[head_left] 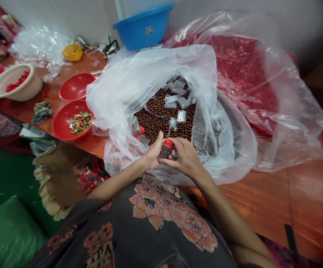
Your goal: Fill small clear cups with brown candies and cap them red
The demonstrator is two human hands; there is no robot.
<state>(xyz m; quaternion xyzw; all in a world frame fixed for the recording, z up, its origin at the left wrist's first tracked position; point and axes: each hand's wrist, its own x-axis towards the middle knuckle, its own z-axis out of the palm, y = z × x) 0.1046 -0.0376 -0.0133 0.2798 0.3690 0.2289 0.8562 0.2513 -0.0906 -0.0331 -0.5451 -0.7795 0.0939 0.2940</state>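
At far left I have the white bowl [24, 92] on the worktop [49, 93], red pieces inside it. Next comes the cloth [41, 112], then the front red bowl [59, 128] of wrapped sweets [81, 122], which sits just beside the bag [113, 93]. I judge that a hard tug on the plastic could drag that bowl, or tip it over the near edge. Below the edge, red-capped jars lie heaped in the carton [57, 175]; anything dropped short of it would probably end on the floor [7, 167].

Inside the bag's left edge, two red-capped jars lie near the balls [155, 123], and a sagging fold could hide one. In front of them I see the left hand [153, 152], its fingers closed around the jar [166, 149]. The jar is upright or nearly so, red cap on top, brown balls inside, held over the bag's near side. The right hand [187, 158] closes on it too, fingers by the cap, thumb low. I can't tell whether the cap is fully seated; if it's crooked, a squeeze could pop it and spill the balls. Clear containers [181, 116] lie on the loose balls and could sink in if knocked.
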